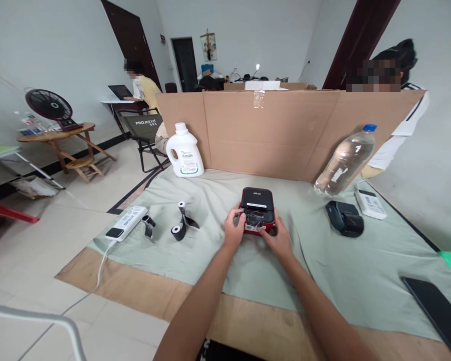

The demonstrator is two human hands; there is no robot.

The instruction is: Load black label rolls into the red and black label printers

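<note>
A small black-and-red label printer (258, 203) rests on the green cloth (218, 281) in front of me, with a dark see-through part at its front. My left hand (235, 225) grips its left side, the thumb on the front corner. From the right, my right hand (279, 238) wraps round the near corner, with fingers against the side and thumb at the lower front edge. To the left of the printer lie a black-and-white paper roll (178, 231), a thinner roll (182, 206) behind it and another small dark roll (148, 224).
A brown cardboard screen (270, 135) stands behind the cloth. Before it are a white jug (185, 153) and a tilted clear bottle (346, 163). White power strips (127, 223) lie at both sides. On the right are a black device (345, 218) and a phone (436, 311). Two people are beyond.
</note>
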